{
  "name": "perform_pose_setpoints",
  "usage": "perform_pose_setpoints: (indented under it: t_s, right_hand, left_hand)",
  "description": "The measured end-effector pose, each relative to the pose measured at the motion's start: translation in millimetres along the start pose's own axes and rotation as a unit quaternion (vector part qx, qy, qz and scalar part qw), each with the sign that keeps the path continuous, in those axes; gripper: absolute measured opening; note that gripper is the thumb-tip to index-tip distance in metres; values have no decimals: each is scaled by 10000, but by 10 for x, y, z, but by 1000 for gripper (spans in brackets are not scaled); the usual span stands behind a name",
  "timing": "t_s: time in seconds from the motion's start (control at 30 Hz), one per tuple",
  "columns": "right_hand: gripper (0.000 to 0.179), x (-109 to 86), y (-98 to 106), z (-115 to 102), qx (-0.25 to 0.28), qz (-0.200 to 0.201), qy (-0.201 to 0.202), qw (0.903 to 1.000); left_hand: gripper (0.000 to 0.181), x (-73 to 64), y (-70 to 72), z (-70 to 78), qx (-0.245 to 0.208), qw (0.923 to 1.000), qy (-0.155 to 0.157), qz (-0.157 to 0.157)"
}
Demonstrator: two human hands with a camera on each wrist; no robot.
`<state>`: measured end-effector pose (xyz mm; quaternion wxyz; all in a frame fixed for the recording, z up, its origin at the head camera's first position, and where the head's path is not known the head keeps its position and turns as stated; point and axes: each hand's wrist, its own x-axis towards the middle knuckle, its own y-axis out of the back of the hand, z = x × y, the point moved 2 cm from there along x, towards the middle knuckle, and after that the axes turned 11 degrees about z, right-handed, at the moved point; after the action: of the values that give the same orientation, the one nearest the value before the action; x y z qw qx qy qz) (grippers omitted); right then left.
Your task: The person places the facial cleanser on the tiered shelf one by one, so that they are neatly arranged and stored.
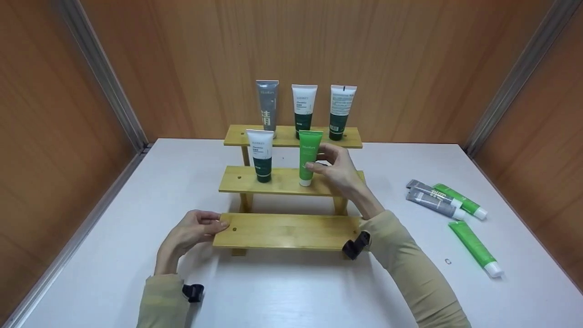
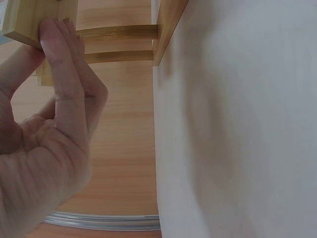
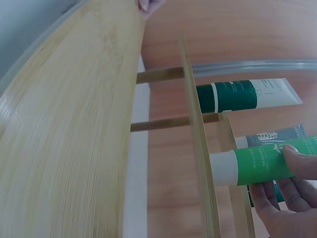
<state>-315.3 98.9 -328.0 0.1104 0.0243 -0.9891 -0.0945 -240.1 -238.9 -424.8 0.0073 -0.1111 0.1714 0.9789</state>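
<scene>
My right hand (image 1: 339, 169) grips a bright green tube (image 1: 310, 148) between thumb and fingers. The tube stands cap down on the middle step (image 1: 287, 187) of a three-tier bamboo stand; in the right wrist view its white cap (image 3: 224, 168) meets the board. To its left on that step is a white and dark green tube (image 1: 262, 157). My left hand (image 1: 193, 232) pinches the left end of the bottom step (image 1: 287, 231), thumb on top and fingers beneath. The top step (image 1: 284, 141) holds a grey tube (image 1: 268, 102) and two white and dark green tubes (image 1: 304, 102).
On the white table (image 1: 282, 291) to the right lie two grey tubes (image 1: 435, 203), a green tube (image 1: 460, 200) partly under them, and another green tube (image 1: 475, 248). A small ring (image 1: 447, 261) is nearby. Wood-grain panels (image 1: 319, 54) enclose the back and sides.
</scene>
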Motion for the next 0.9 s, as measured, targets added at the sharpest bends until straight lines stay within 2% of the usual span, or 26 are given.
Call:
perform_pose_setpoints:
  t_s: [0.27, 0.63, 0.9]
  right_hand:
    - [42, 16, -75, -9, 51, -2, -39, 10000]
    - [43, 36, -90, -1, 19, 41, -148, 9999]
    - [42, 33, -95, -4, 12, 27, -116, 9999]
  left_hand:
    - [57, 10, -4, 0, -190, 9996, -94, -179]
    - [62, 6, -9, 1, -58, 9999, -98, -71]
    - [61, 3, -11, -2, -124, 9998, -117, -86]
